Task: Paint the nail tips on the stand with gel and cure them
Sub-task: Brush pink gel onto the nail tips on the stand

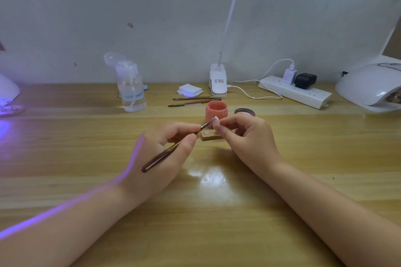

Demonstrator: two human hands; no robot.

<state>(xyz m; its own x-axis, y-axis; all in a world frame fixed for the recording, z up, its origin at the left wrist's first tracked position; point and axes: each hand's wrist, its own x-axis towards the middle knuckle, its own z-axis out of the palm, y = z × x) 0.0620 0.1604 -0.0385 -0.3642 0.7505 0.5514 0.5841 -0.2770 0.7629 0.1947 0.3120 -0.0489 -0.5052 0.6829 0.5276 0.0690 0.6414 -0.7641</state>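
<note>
My left hand (160, 154) grips a dark brown gel brush (173, 148), whose tip touches a pink nail tip (216, 123). My right hand (245, 136) pinches that nail tip between thumb and fingers, just above a small wooden stand (209, 135) with round metal spots on top. Behind the stand sits an open pink gel jar (216, 111), with its lid (244, 112) lying to the right. A white curing lamp (371, 89) stands at the far right; another lamp (8, 95) glows purple at the far left.
A clear pump bottle (131, 89) stands at the back left. Two spare brushes (195, 101), a pad stack (189, 90), a clip lamp base (218, 80) and a power strip (297, 91) with a cable line the back of the wooden table (217, 212).
</note>
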